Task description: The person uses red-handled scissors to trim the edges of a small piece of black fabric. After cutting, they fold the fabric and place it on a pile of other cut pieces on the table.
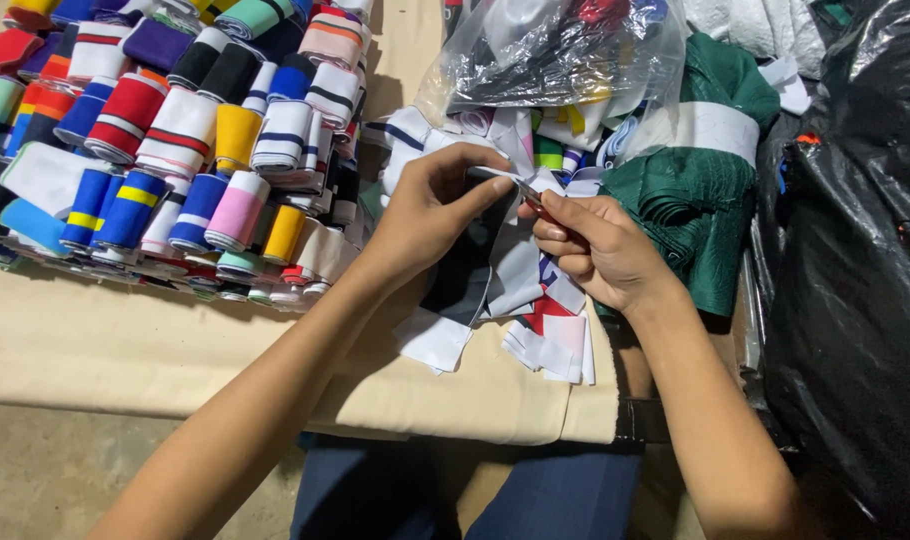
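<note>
Head view: over a beige cloth-covered bench (125, 350), the left hand (430, 215) pinches the top edge of a grey-and-white knitted fabric strip (515, 270), while the right hand (600, 250) closes around a small red-handled cutting tool (537, 203), apparently a thread snip, at that edge. Keeping the strip taut and the blades close to the edge looks wise. The strip hangs lengthwise, its long axis running from the fingers down toward the person, beside stacked multicoloured ribbed-knit rolls (175, 140).
</note>
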